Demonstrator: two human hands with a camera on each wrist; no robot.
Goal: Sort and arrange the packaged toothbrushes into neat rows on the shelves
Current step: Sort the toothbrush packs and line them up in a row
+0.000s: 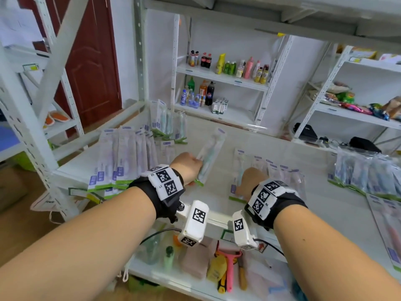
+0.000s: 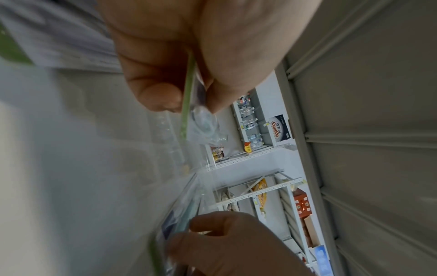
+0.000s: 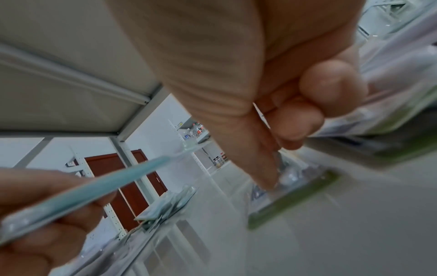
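With 1 clear, green-edged toothbrush packet (image 1: 209,157) pinched aloft by the left hand (image 1: 188,168) and another (image 1: 237,177) pressed flat on the white shelf (image 1: 282,209) by the right hand (image 1: 251,181), whose grip cannot be told, the overlapped shelf row (image 1: 282,174) could be scattered by a careless sideways drag.

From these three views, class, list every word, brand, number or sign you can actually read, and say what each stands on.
"GanGn", roughly, part of it unclear: on the dark blue and white box on a far shelf, left wrist view.
"L1": on the left wristband, beside its square code markers.
Toothbrush packs: purple labels, print too small to read.
Drink bottles: labels too small to read.
Shelf-edge price tags: blurred, unreadable.
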